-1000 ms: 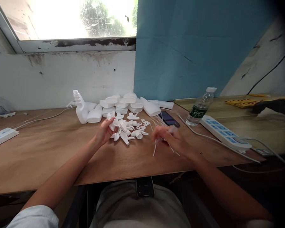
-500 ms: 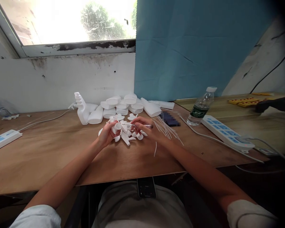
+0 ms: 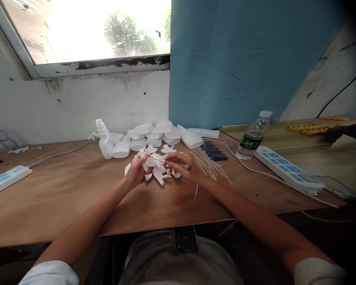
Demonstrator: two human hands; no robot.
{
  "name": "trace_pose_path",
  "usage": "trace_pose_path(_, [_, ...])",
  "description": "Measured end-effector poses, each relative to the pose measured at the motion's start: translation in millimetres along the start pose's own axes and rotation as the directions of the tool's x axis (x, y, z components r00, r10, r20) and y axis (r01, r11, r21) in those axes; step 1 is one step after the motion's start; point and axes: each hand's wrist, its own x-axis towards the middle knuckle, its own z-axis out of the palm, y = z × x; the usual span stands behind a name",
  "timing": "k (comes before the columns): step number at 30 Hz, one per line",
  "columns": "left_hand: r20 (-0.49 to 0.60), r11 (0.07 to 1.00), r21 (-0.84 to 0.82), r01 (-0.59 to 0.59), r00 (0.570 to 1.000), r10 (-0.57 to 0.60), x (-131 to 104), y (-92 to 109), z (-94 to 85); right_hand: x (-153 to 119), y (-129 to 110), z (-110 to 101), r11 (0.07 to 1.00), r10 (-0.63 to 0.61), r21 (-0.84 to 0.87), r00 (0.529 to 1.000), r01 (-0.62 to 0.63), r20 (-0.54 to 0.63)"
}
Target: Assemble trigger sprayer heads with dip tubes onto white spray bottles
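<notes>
My left hand (image 3: 135,171) is closed around a white spray bottle trigger head (image 3: 150,162), its round collar turned to the right. In my right hand (image 3: 180,163) is a screwdriver (image 3: 185,167) with a translucent handle; its thin metal shaft points left at the collar. Whether the tip touches the collar is too small to tell. Under and between the hands lies a pile of white trigger heads (image 3: 158,176). Behind them several white plastic bottles (image 3: 122,147) lie stacked against the wall, and one white bottle (image 3: 105,142) stands upright at the left end.
Thin white tubes (image 3: 209,166) lie right of the pile, beside a blurred dark-blue object (image 3: 214,151). Farther right are a water bottle (image 3: 250,138) and a power strip (image 3: 287,168) with its cable. Another power strip (image 3: 8,178) sits at the left. A phone (image 3: 186,239) rests at my lap.
The camera view has shifted slightly. My right hand has tilted the screwdriver so that its handle sits lower. Both hands keep their holds.
</notes>
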Motion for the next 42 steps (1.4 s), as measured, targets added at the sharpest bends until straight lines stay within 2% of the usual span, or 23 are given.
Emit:
trace_pose_path(5, [-0.035,0.999,-0.011,-0.035,0.999,0.035,1.4,-6.0,-1.9,-3.1,-2.3,1.2,0.999,-0.033,0.031,0.999,0.033,-0.010])
trace_pose_path(8, [-0.040,0.999,-0.009,-0.042,0.998,0.042,1.1,-7.4,-0.6,-2.9,-7.3,4.3,0.998,-0.034,-0.044,0.999,0.035,0.014])
trace_pose_path(10, [-0.043,0.999,-0.004,-0.053,0.998,0.053,0.1,-7.4,1.3,-2.2,-7.8,6.7,0.980,-0.088,-0.177,0.996,0.089,0.017])
trace_pose_path(13, [-0.064,0.996,0.030,-0.084,0.994,0.086,-1.8,-7.3,4.5,-1.7,-2.6,10.1,0.906,-0.240,-0.348,0.970,0.239,0.042])
trace_pose_path(15, [-0.076,0.993,0.045,-0.108,0.991,0.112,-3.1,-7.5,6.3,-2.1,2.2,12.4,0.873,-0.306,-0.381,0.951,0.303,0.056])
trace_pose_path(18, [-0.107,0.991,0.033,-0.130,0.985,0.133,-4.0,-7.6,7.1,-3.2,4.4,14.9,0.870,-0.328,-0.369,0.942,0.328,0.063])
trace_pose_path(20, [-0.123,0.993,0.036,-0.109,0.986,0.113,-3.7,-7.4,6.1,-3.6,0.9,15.0,0.895,-0.293,-0.333,0.954,0.296,0.060])
trace_pose_path(25, [-0.080,0.996,0.091,0.010,0.997,-0.003,-3.3,-5.7,2.4,-2.2,-11.8,9.3,0.984,-0.078,-0.153,0.994,0.088,0.071])
trace_pose_path(30, [0.007,0.980,0.148,0.134,0.991,-0.137,-6.4,-3.4,6.5,-0.1,-13.9,5.5,0.992,0.061,0.105,0.988,-0.076,0.140])
trace_pose_path(34, [0.026,0.977,0.104,0.188,0.981,-0.192,-6.1,-3.3,6.1,-0.2,-15.1,7.8,0.990,0.083,0.100,0.981,-0.102,0.176])
trace_pose_path(36, [0.044,0.969,0.010,0.246,0.968,-0.246,-3.8,-3.4,3.0,0.1,-14.1,8.9,0.999,0.025,0.038,0.982,-0.032,0.185])
trace_pose_path(38, [0.053,0.947,-0.109,0.303,0.953,-0.299,-1.1,-3.3,-0.4,0.8,-11.6,8.8,0.985,-0.124,-0.098,0.977,0.142,0.174])
trace_pose_path(40, [0.067,0.920,-0.195,0.339,0.941,-0.333,1.0,-3.0,-3.1,1.8,-8.5,7.9,0.888,-0.302,-0.284,0.924,0.362,0.234])
trace_pose_path(42, [0.094,0.904,-0.221,0.367,0.930,-0.354,2.2,-2.8,-4.8,2.5,-6.2,6.9,0.744,-0.388,-0.425,0.852,0.515,0.353])
